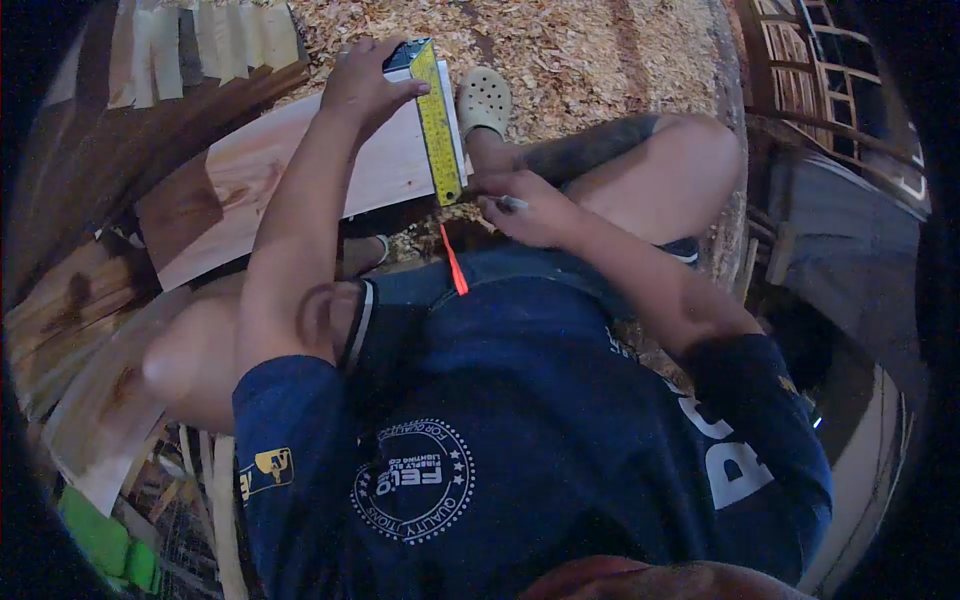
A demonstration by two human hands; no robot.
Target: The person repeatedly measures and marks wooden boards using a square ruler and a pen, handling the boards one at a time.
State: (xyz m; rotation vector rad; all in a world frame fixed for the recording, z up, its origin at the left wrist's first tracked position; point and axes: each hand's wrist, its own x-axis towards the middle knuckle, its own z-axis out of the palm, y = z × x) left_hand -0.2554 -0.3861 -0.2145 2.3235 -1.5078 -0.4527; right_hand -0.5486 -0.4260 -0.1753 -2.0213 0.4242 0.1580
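Note:
A pale wooden board (235,185) lies slantwise across my lap area, with a knot and reddish grain on its left part. Across its right end rests a try square with a yellow marked blade (436,130) and a dark stock (408,55). My left hand (370,88) grips the square by the stock, thumb lying against the blade. Close to the blade's near end, my right hand (532,208) is closed around a slim pale pencil-like stick (513,203); its tip is hard to see.
Wood shavings (600,60) cover the ground ahead. A beige clog (485,100) is on one foot, just beyond the board's end. Several cut wood strips (205,45) lie at the upper left. An orange-red strip (456,265) sits at my waist. Something green (105,535) is at the lower left.

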